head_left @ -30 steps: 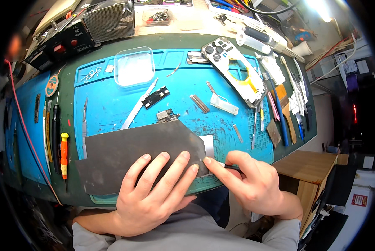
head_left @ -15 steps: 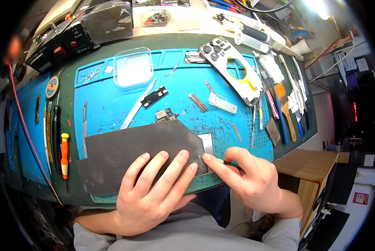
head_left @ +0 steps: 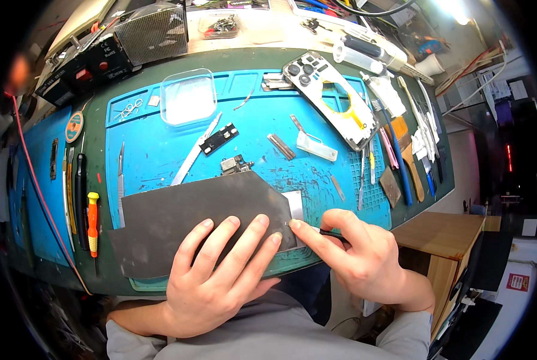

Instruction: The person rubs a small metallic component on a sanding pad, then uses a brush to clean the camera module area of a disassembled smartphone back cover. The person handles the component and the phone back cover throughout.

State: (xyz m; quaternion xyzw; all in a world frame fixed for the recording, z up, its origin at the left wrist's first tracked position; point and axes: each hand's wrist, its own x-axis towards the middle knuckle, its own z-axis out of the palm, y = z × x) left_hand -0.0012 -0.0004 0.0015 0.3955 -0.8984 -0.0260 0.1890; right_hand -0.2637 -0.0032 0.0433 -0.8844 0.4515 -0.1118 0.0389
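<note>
My left hand (head_left: 219,282) lies with fingers spread on a dark grey sheet (head_left: 197,201) at the front of the blue mat (head_left: 322,175). My right hand (head_left: 367,264) is closed on a thin dark-handled tool (head_left: 331,234), its index fingertip at the sheet's angled right edge; the tool's tip is hidden. A silver metal plate (head_left: 295,201) sticks out from under that edge. Behind the sheet lie a small metal part (head_left: 232,165), a black strip part (head_left: 219,138) and a white blade-like tool (head_left: 193,157).
An opened phone housing (head_left: 334,102), clear box (head_left: 187,96) and syringe (head_left: 358,51) sit toward the back. Brushes and tools (head_left: 406,153) line the right, screwdrivers (head_left: 92,216) the left. A black device (head_left: 79,69) stands back left, a wooden cabinet (head_left: 436,234) right of the bench.
My right hand has shifted slightly up along the sheet's edge, still closed on the tool. My left hand stays almost still on the sheet.
</note>
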